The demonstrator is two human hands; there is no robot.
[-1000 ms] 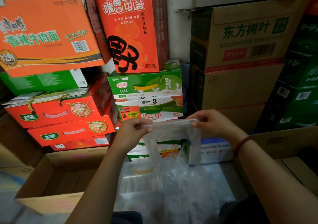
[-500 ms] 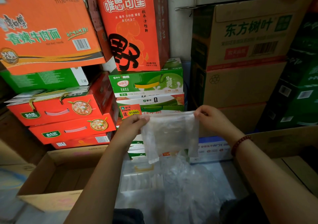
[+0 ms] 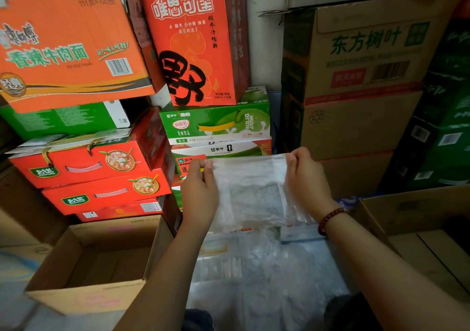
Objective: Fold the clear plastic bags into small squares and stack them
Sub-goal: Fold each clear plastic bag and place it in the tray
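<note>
Raised and drawn wider apart than before, my left hand (image 3: 201, 193) and right hand (image 3: 306, 183) each pinch a top corner of the bag (image 3: 250, 193), which hangs flat, doubled, above the bag pile (image 3: 256, 274). I judge another fold comes next.

Stacked cartons (image 3: 356, 58) against white wall (image 3: 264, 38)

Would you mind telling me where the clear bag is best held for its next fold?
Probably by its two top corners, from either side: the clear bag hangs flat from its top edge, where the left hand and right hand already pinch it.
</note>
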